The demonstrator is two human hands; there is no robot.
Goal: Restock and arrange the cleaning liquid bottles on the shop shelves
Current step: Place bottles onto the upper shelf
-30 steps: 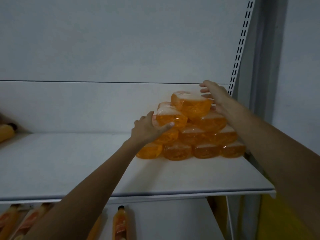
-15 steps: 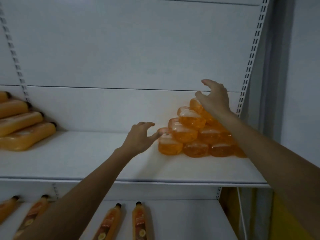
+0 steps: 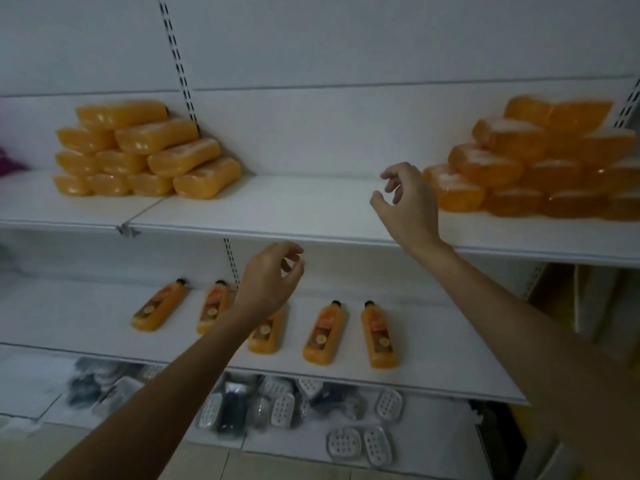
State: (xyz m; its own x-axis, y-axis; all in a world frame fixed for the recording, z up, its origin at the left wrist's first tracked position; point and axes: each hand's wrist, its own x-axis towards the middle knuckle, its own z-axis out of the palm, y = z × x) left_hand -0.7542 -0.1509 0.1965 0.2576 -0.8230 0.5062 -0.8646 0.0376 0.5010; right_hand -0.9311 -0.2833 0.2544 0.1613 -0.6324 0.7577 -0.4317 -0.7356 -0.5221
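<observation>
Orange cleaning liquid bottles lie stacked in a pyramid (image 3: 540, 168) at the right end of the upper shelf (image 3: 294, 209), bottoms facing me. A second pyramid of orange bottles (image 3: 145, 154) sits at the left. My right hand (image 3: 408, 206) hangs in the air just left of the right pyramid, fingers loosely curled, holding nothing. My left hand (image 3: 270, 282) hovers lower, in front of the middle shelf (image 3: 450, 348), also empty with loose fingers. Several orange bottles with black caps (image 3: 325, 334) lie flat in a row on that middle shelf; my left hand partly hides one.
White soap dishes and dark packaged items (image 3: 284, 407) lie on the bottom shelf. A slotted upright (image 3: 180, 64) runs up the white back panel. A purple item (image 3: 8, 161) shows at the far left edge. Bare shelf lies between the two pyramids.
Both hands have come away from the right pyramid and dropped lower and leftward. The view has swung left and down, bringing the left pyramid and the lower shelves into sight.
</observation>
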